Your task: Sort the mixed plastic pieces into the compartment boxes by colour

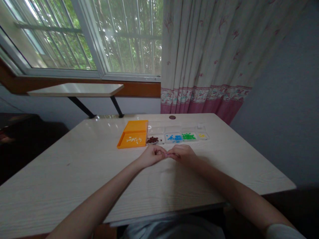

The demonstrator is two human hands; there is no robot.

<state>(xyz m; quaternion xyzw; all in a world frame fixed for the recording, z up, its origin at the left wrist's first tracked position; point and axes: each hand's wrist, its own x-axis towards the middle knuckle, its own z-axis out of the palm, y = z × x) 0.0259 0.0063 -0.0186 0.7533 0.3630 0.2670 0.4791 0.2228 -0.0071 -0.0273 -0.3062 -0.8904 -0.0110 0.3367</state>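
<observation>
My left hand [151, 156] and my right hand [183, 154] meet at the middle of a pale wooden table [74, 172], fingertips pinched together on something tiny that I cannot make out. Just beyond them lies a row of clear compartments [178, 136] with dark red, blue, green and yellow small pieces. An orange tray [133, 134] with several pale pieces sits left of that row.
A window with bars and a small shelf [74, 89] stand behind the table. A patterned curtain [206, 56] hangs at the right. A round hole cover [172, 117] is at the table's far edge. Dark furniture [22, 139] stands at the left.
</observation>
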